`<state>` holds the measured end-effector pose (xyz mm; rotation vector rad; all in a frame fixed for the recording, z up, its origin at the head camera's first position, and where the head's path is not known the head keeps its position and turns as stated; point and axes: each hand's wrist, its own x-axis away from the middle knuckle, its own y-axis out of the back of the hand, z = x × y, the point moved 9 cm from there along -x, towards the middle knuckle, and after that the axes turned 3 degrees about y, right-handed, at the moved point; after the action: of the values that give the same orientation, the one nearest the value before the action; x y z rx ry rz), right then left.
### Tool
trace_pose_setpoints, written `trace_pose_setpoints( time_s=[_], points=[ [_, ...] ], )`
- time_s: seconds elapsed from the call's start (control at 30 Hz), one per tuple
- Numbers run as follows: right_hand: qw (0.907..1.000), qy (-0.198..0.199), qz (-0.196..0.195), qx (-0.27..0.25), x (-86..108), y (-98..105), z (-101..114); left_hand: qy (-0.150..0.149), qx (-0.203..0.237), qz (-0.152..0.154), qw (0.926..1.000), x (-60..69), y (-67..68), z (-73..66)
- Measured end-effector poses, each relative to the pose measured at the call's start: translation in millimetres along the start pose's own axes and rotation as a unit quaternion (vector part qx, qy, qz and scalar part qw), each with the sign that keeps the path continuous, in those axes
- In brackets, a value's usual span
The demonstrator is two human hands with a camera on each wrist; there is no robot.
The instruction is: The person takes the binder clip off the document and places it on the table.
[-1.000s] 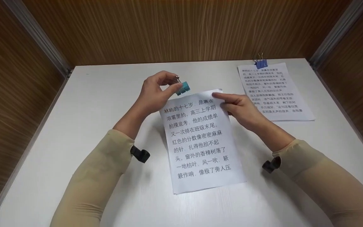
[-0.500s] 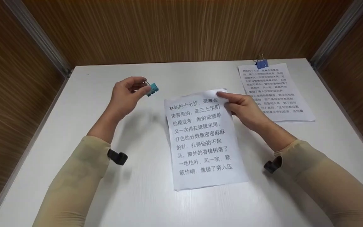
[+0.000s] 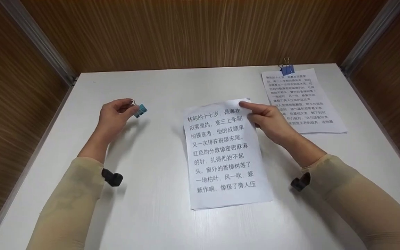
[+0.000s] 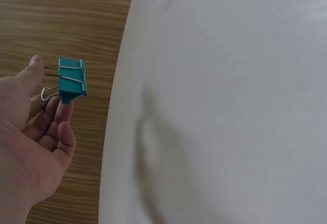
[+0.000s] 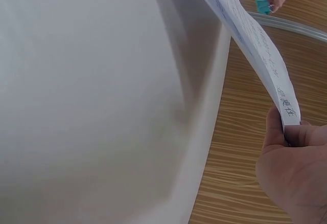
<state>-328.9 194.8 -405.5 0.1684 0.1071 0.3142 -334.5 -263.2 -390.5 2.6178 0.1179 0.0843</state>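
A teal binder clip [image 3: 141,110] with wire handles is pinched between the thumb and fingers of my left hand [image 3: 113,116], above the left part of the table. In the left wrist view the clip [image 4: 72,78] sits at the fingertips of that hand [image 4: 36,132], touching no paper. My right hand [image 3: 271,121] grips the top right corner of a printed paper stack [image 3: 221,152]. The right wrist view shows the stack [image 5: 260,55] edge-on, its corner held between thumb and fingers of the right hand [image 5: 296,162].
Another printed stack [image 3: 304,104] lies at the back right of the white table [image 3: 144,215], with a blue binder clip [image 3: 288,69] on its top edge. Brown wood-grain panels [image 3: 200,34] stand behind and at both sides.
My left hand has moved left and lower, away from the paper's top edge, carrying the teal clip. The held paper has shifted slightly right; my right hand keeps its grip.
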Motion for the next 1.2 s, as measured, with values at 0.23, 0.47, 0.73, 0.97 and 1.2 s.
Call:
trace_pose_setpoints(
  time_s=[0.23, 0.47, 0.73, 0.97, 1.2],
  points=[
    [1.0, -0.001, -0.005, -0.001, 0.6, 0.6, -2.0, 0.047, 0.018, 0.014, 0.9986, 0.3, 6.9, 29.8],
    [1.0, 0.0, -0.002, 0.003, 2.4, 1.1, -1.5, 0.07, 0.021, 0.036, 0.9967, 1.5, 9.7, 47.3],
    [1.0, -0.006, 0.002, 0.004, 1.9, 0.7, -2.9, 0.086, 0.017, 0.047, 0.995, 2.2, 13.7, 62.3],
    [0.9999, -0.01, 0.002, 0.0, 1.0, 0.7, -3.8, 0.093, 0.015, 0.046, 0.9945, 0.0, 14.7, 66.0],
    [0.9999, -0.013, -0.001, -0.01, -0.5, 0.7, -4.2, 0.1, 0.003, 0.039, 0.9942, -2.3, 15.7, 65.1]
  ],
)
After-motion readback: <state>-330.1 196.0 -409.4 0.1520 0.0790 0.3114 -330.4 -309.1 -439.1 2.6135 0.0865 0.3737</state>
